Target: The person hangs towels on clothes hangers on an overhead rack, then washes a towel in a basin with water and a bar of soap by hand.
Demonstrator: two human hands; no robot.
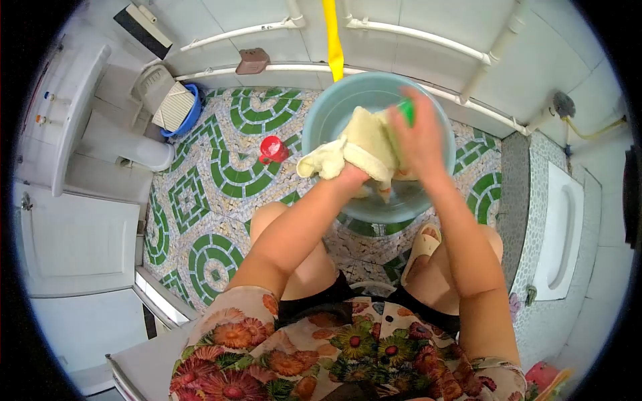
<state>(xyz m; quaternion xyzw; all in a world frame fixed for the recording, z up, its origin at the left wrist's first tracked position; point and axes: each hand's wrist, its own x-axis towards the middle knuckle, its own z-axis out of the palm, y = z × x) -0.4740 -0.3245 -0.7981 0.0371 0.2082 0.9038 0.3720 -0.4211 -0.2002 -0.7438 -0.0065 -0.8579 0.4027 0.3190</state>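
Over the basin, a pale yellow fluffy cloth (364, 144) is bunched up, its folds hanging on both sides. My left hand (356, 175) is closed on the cloth from below, with most of its fingers hidden in the folds. My right hand (420, 137) is smeared by motion above the cloth's right side. It grips a small green object (406, 111), too blurred to name its kind. Beneath both hands stands a large blue-green basin (321, 110) with water in it.
A red cup (273, 150) stands on the patterned tile floor left of the basin. Farther left, a blue tub (194, 115) holds a ribbed washboard (175, 107). A yellow strip (334, 40) hangs behind the basin. White pipes (428, 50) run along the wall.
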